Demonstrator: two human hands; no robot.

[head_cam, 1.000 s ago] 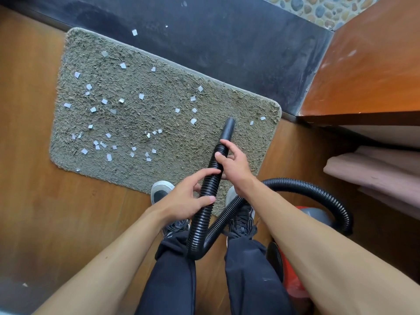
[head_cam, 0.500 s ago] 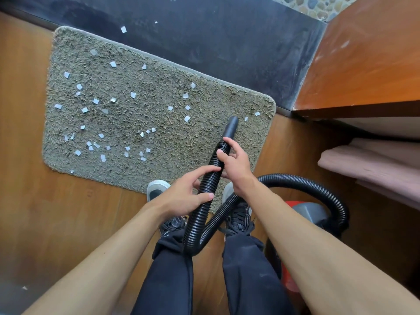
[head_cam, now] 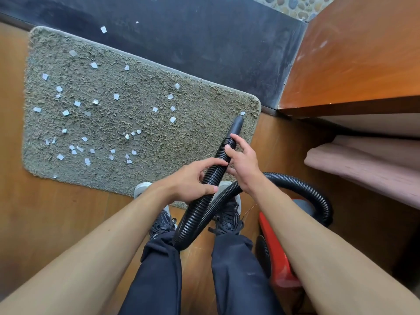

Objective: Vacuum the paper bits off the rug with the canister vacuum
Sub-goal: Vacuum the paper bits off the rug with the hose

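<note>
Head: left hand [head_cam: 189, 184], right hand [head_cam: 244, 165] around hose [head_cam: 193, 215]

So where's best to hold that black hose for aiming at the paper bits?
Probably the ribbed hose just behind its smooth nozzle, from above: the ribs give purchase, and a grip close to the tip steers it. The right hand holds there.

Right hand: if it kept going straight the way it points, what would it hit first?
Probably the nozzle just ahead of the right hand, then the rug's corner near one paper bit; depth is unclear.
</note>
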